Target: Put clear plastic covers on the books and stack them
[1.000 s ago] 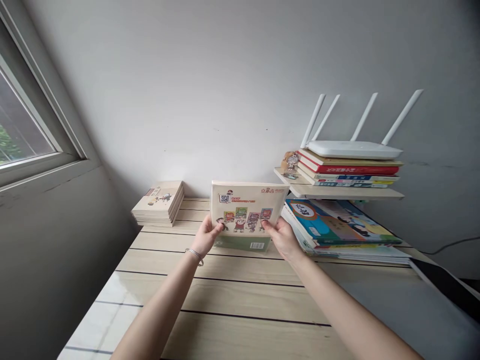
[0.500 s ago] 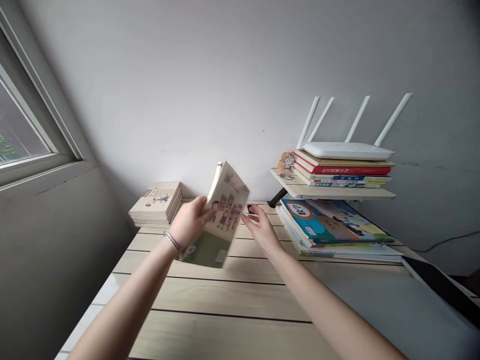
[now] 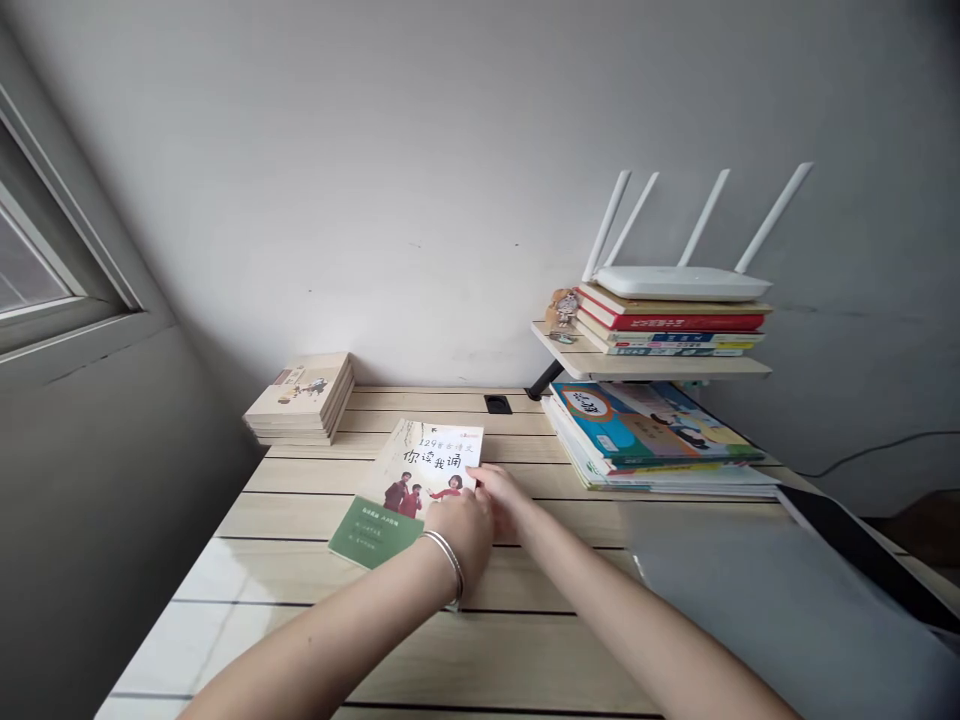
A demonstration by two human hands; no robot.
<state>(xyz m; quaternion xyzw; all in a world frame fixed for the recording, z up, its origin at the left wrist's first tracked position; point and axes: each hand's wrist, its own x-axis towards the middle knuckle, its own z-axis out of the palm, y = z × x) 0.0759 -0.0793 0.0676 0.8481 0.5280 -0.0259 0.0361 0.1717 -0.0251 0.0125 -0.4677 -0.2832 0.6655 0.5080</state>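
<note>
A paperback book [image 3: 420, 470] with a cream and green cover, Chinese writing and small figures in red is before me, front cover up, over the slatted desk [image 3: 360, 645]. My left hand [image 3: 463, 530], with a silver bangle at its wrist, is closed at the book's right side, its fingertips hidden. Close against it, my right hand [image 3: 504, 500] grips the same right edge with the thumb in sight; its other fingers are mostly hidden.
A stack of small cream books [image 3: 300, 400] stands at the back left. Several textbooks [image 3: 652, 430] lie under a raised shelf [image 3: 667, 368], which bears more books and a white router [image 3: 682, 283]. A grey transparent sheet [image 3: 750, 590] covers the desk's right part. The black desk socket [image 3: 497, 404] is near the wall.
The book has turned from back cover to front cover and come down toward the desk. My left hand moved right to its right edge; my right hand now holds that edge too.
</note>
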